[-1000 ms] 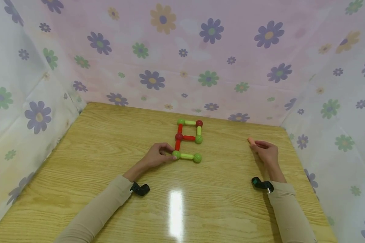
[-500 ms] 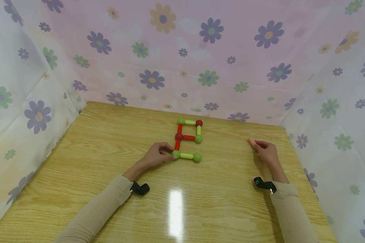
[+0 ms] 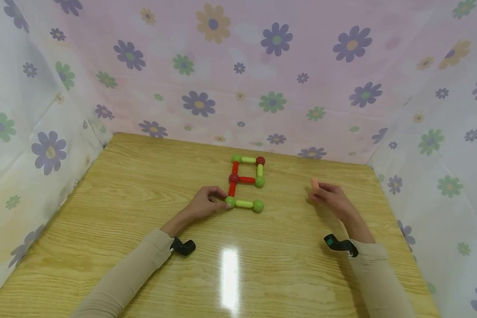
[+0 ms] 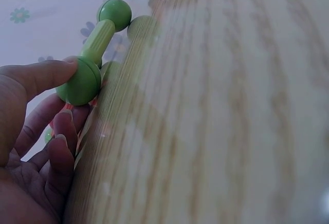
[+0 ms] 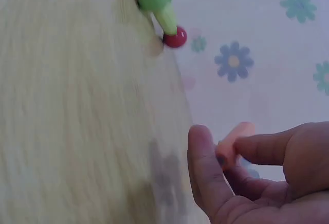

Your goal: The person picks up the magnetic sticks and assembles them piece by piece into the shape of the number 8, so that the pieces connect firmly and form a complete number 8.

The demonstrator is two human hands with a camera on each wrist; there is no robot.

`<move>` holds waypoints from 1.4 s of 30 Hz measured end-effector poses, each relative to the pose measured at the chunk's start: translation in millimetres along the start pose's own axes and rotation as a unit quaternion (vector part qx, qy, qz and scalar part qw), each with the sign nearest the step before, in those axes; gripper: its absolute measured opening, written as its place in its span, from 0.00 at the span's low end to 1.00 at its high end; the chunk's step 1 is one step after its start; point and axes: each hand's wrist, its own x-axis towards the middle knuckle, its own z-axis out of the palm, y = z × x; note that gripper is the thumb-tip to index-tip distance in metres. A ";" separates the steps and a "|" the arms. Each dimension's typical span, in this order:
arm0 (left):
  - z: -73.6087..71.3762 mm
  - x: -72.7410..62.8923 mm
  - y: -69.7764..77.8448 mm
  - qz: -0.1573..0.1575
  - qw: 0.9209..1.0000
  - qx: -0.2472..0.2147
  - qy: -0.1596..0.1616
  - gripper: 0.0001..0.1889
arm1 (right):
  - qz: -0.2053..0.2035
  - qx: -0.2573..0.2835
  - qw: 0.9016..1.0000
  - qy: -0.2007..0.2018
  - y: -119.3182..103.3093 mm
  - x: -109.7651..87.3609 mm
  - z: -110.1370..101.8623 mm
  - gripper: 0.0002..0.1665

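A figure of balls and short rods lies on the wooden table. Its upper part is a square, with a red ball [image 3: 233, 178] at the lower left corner and a green ball [image 3: 259, 181] at the lower right. My left hand [image 3: 205, 203] pinches the green ball [image 4: 81, 82] at the lower left of the figure between thumb and fingers. From that ball a yellow-green rod [image 3: 244, 204] leads right to another green ball [image 3: 258, 206]. To the right, apart from the figure, my right hand [image 3: 335, 199] pinches an orange rod [image 5: 236, 143] by its side, above the table.
The wooden table [image 3: 163, 172] reaches to a flowered cloth [image 3: 238, 88] at the back and on both sides. Light glares on the tabletop near the front. Each wrist carries a black camera on a strap.
My right hand has moved left with the orange rod, which now points more upright in the head view. The left hand and the figure have stayed in place.
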 end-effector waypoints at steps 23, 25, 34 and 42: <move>-1.8 -15.3 33.0 0.004 1.000 0.000 -0.003 0.15 | 0.013 -0.030 0.999 -0.013 2.2 25.7 106.1 0.28; -1.7 -14.9 32.5 0.004 1.000 -0.001 -0.004 0.15 | 0.013 -0.038 0.999 -0.003 2.0 28.9 110.8 0.27; -2.0 -15.4 32.1 0.006 1.000 0.001 -0.002 0.15 | 0.016 -0.057 0.998 0.025 -1.3 38.2 126.3 0.25; -1.6 -15.9 32.4 0.008 1.000 -0.001 -0.004 0.15 | 0.016 -0.054 0.998 0.013 -0.9 41.0 128.9 0.28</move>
